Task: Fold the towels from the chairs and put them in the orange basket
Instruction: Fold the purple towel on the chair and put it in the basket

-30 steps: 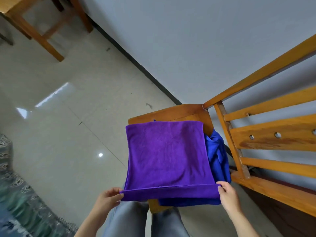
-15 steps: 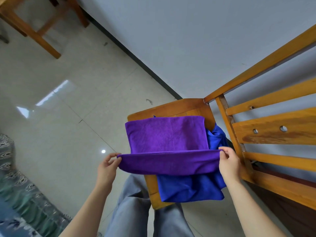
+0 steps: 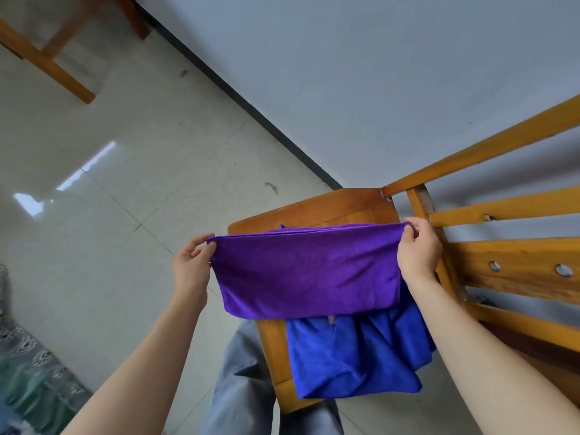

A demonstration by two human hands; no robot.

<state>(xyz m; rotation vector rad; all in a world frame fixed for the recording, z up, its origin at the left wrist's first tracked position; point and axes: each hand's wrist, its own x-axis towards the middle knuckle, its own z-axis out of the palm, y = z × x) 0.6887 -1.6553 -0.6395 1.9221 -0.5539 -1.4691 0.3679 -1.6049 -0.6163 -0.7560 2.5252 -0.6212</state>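
Note:
A purple towel [image 3: 307,271] lies folded in half on the seat of a wooden chair [image 3: 314,208]. My left hand [image 3: 191,268] pinches its far left corner. My right hand [image 3: 419,252] pinches its far right corner, close to the chair's back slats. The doubled edges meet at the far side of the seat. Under the purple towel a crumpled blue towel [image 3: 354,356] spills over the near edge of the seat. The orange basket is not in view.
The chair's slatted back [image 3: 508,271] stands right of my right hand. A grey wall with a dark skirting runs behind the chair. Wooden furniture legs [image 3: 62,76] stand at the far left on the tiled floor. A patterned rug [image 3: 28,372] lies at the lower left.
Both hands carried the near edge of the purple towel up and away over the seat to its far edge, folding it in half and uncovering more of the blue towel.

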